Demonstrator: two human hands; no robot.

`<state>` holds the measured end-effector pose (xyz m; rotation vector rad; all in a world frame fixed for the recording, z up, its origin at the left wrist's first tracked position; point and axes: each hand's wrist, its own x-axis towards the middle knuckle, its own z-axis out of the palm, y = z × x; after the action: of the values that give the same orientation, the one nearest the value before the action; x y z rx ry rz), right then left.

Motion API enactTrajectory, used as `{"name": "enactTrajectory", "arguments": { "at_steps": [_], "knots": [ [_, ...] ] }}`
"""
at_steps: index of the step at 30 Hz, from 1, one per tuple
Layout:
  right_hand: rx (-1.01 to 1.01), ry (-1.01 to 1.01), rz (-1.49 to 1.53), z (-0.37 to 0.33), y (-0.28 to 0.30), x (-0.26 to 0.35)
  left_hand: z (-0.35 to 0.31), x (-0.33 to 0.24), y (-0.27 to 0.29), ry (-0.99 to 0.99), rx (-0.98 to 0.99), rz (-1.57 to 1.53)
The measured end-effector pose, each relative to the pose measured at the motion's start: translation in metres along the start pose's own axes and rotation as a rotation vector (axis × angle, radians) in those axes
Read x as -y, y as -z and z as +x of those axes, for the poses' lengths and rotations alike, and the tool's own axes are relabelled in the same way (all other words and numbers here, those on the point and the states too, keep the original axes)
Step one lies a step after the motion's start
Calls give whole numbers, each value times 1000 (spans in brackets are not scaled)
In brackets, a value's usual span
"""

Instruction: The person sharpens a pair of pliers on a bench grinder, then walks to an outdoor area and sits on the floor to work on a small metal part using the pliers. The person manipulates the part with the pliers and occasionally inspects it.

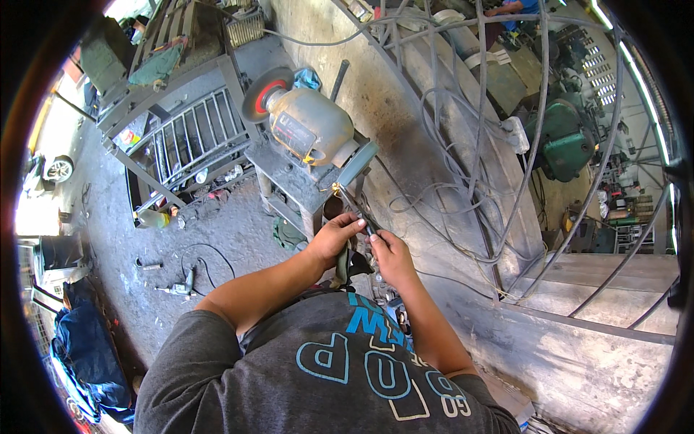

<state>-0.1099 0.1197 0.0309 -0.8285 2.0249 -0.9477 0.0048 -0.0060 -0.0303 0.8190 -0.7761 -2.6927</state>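
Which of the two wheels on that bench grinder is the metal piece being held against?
The greenish wheel at the grinder's near end, where both hands press the thin metal piece. The red-centred wheel at the far end is untouched.

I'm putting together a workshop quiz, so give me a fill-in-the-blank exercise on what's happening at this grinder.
1. The left hand and right hand together hold a thin dark metal rod against the grey wheel of the ____.
2. The wheel at the machine's far end has a ____ centre.
3. Small ____ glow where the rod meets the wheel.

Missing words: bench grinder; red; sparks
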Motion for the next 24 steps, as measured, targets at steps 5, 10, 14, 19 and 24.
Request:
{"name": "enactTrajectory", "arguments": {
  "at_steps": [5,10,14,19,24],
  "knots": [
    [65,-100,234,1,1,-5,-1,4,5,-12,37,0],
    [122,-142,432,0,0,-2,0,7,8,-27,9,22],
    [169,-208,614,1,5,1,-1,9,10,-48,21,71],
    [360,-397,1011,-3,20,0,-7,6,10,-89,122,132],
    [436,-389,1100,-11,27,-6,-17,-3,5,-172,164,344]
  ]
}}
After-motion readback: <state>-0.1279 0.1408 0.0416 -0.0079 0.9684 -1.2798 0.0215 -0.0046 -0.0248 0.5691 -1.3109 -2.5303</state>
